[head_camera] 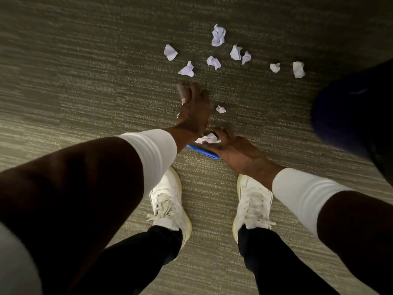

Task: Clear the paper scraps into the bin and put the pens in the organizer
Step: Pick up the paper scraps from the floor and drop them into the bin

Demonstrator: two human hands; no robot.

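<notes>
Crumpled white paper scraps [218, 35] lie scattered on the carpet beyond both hands, most of them past the left hand [194, 111]. One small scrap [220, 109] sits just right of that hand. Another scrap [208, 139] is pinched in the right hand [230, 149], and a blue pen [203, 151] lies under its fingers. The left hand holds a blurred clear pen [180, 93].

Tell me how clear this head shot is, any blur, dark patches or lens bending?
Head view: dim light, the corners falling dark. The left hand and the pen it holds are motion-blurred; the right hand, on a scrap, is sharper. Scraps farther off on the carpet read crisply. Wide-angle bending curves the carpet lines, and the sleeves loom large.
</notes>
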